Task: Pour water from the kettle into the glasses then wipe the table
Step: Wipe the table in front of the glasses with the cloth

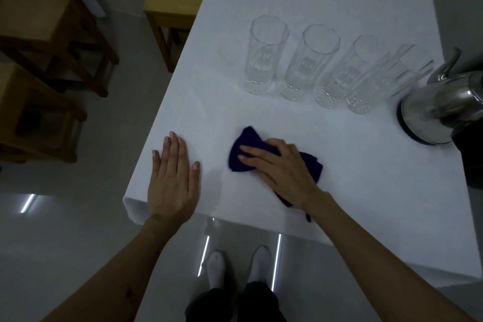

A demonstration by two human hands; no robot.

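Note:
My right hand (281,166) presses down on a crumpled dark blue cloth (244,149) on the white table (366,191), fingers curled over it. My left hand (172,180) lies flat, palm down, fingers together, near the table's front left corner, holding nothing. Behind the cloth stands a row of several tall clear glasses (308,63); water levels in them are hard to make out. A shiny steel kettle (444,102) sits on its dark base at the right, spout pointing away.
Wooden stools (172,0) and chairs (44,42) stand on the grey floor left of the table. The table's front edge runs just under my wrists. A dark object (470,154) sits at the right edge beside the kettle. My feet (237,266) show below.

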